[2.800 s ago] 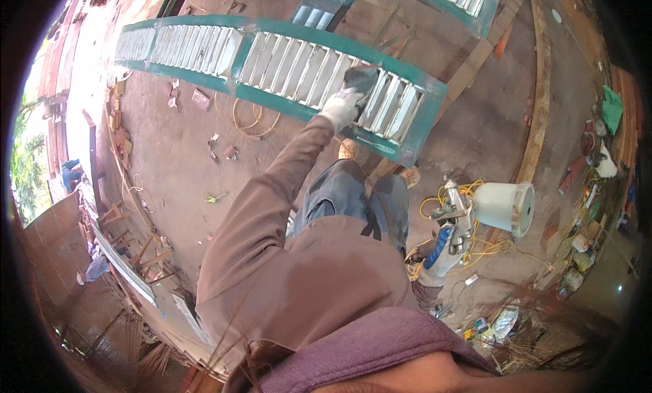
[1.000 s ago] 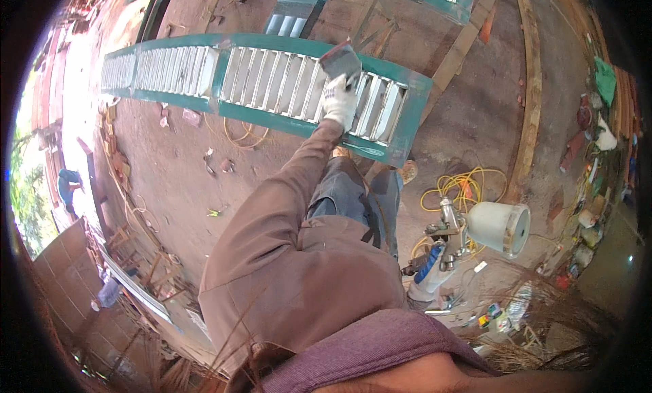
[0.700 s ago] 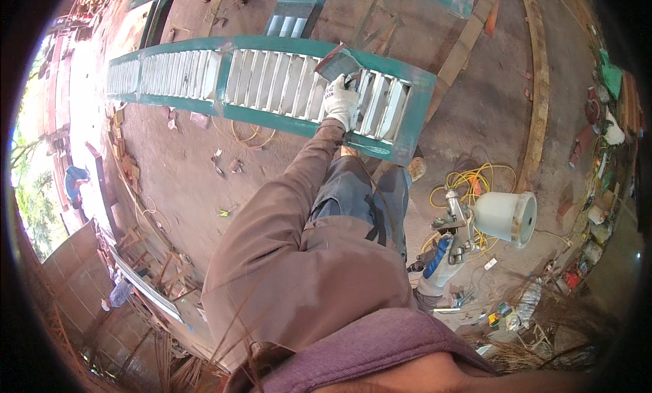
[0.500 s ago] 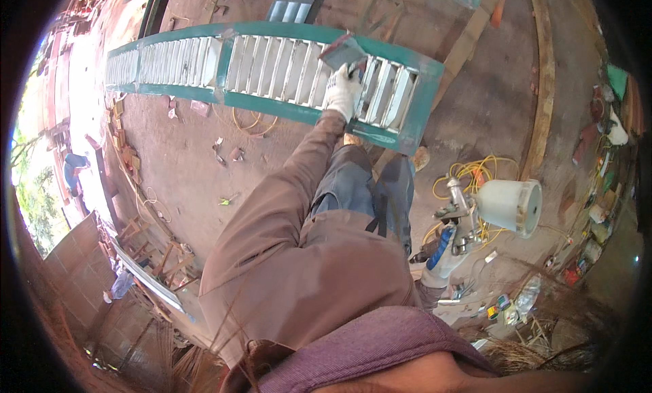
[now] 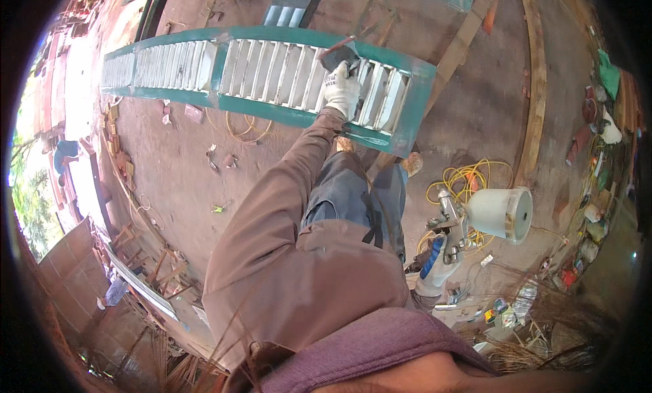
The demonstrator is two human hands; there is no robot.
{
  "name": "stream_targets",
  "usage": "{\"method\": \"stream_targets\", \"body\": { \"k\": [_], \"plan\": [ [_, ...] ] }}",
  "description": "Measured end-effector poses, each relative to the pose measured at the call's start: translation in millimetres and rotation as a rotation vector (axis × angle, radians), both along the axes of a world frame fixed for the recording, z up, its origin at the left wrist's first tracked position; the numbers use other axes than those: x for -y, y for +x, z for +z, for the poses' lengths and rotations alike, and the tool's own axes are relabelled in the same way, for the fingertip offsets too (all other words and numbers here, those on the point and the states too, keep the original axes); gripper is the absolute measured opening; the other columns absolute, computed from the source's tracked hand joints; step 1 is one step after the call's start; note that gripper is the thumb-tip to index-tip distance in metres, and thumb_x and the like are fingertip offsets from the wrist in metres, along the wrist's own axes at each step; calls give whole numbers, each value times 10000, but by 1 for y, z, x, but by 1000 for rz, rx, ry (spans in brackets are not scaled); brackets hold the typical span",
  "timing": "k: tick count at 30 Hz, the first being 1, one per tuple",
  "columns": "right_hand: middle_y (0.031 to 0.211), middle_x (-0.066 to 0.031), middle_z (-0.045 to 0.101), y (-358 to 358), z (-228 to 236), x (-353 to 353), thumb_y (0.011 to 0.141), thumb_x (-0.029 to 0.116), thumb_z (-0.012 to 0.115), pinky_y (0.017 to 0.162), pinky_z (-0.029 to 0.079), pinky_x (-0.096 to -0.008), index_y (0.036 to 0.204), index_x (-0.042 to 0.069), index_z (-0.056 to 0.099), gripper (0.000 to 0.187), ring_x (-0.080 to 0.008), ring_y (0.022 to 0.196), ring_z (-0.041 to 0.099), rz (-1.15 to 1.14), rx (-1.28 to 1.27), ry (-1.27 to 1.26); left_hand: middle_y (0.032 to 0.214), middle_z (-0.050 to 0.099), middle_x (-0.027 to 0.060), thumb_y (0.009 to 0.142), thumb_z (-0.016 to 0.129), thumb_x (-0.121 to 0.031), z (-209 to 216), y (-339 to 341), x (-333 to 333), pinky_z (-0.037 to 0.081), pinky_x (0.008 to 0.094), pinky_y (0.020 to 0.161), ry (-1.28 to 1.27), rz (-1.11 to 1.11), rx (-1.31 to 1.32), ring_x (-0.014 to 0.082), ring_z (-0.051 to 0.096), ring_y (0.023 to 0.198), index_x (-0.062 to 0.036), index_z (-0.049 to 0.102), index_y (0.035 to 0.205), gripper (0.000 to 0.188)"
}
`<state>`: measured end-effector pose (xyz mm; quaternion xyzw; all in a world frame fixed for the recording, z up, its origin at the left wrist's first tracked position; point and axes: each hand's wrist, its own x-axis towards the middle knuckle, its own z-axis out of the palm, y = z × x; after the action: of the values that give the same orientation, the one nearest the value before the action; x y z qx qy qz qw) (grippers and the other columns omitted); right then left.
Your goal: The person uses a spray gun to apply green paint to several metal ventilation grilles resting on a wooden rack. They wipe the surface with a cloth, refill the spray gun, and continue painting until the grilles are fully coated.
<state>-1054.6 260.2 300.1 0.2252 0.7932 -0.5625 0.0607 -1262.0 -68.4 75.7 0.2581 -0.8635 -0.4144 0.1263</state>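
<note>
A long green louvred shutter [image 5: 266, 110] with pale slats lies flat across the reddish floor. My left hand [image 5: 341, 93], in a white glove with a brown sleeve, reaches out to it and presses a dark flat pad [image 5: 337, 55] against the slats near the shutter's right end. My right hand [image 5: 433, 271], in a blue and white glove, hangs low by my right leg and grips a metal spray gun [image 5: 450, 224] with a white cup [image 5: 501, 213] on its side.
A yellow hose [image 5: 470, 178] lies coiled on the floor under the spray gun. A long timber plank [image 5: 533, 87] runs along the right. Cans and litter crowd the lower right [image 5: 516, 305]. Wooden frames are stacked at lower left [image 5: 146, 277]. Another green shutter [image 5: 292, 2] lies beyond.
My left hand has slid the dark pad a little along the slats and back. The spray gun stays held low in my right hand; the view has shifted slightly.
</note>
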Motion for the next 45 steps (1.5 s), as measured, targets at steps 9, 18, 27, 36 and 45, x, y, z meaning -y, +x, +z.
{"method": "stream_targets", "body": {
  "k": [9,18,27,36,45],
  "plan": [
    [1083,-121,598,17,6,0,924,238,669,761,478,-336,1209,-24,541,408,-188,894,567,-168,71,61,869,676,159,841,663,-141,-22,-18,-8,501,412,708,14,197,-186,345,648,809,-49,635,999,185],
    [910,-64,605,17,-6,2,920,132,650,613,476,-272,1115,-19,580,255,-125,734,563,-328,17,-97,932,694,162,879,604,-120,-21,-8,-20,509,386,752,-80,208,-150,341,670,849,-81,614,1111,235],
    [845,-42,597,27,-14,-4,920,103,647,591,445,-247,1095,-3,583,215,-106,681,535,-445,-31,-105,979,705,138,888,652,-210,-94,0,1,497,344,798,273,358,-306,298,673,912,-27,618,1144,317],
    [885,-58,614,24,-23,-15,928,119,631,611,468,-276,1117,-21,583,240,-129,710,567,-399,71,-138,833,655,10,946,571,-345,-65,7,-3,470,311,748,509,273,-322,116,581,798,11,658,999,370],
    [1107,-100,620,20,-23,-25,898,155,686,858,467,-333,1225,-57,546,414,-183,976,586,-193,99,-108,873,654,218,772,571,-29,-14,6,-11,496,447,682,-103,29,-31,403,627,828,-86,635,985,229]
  ]
}}
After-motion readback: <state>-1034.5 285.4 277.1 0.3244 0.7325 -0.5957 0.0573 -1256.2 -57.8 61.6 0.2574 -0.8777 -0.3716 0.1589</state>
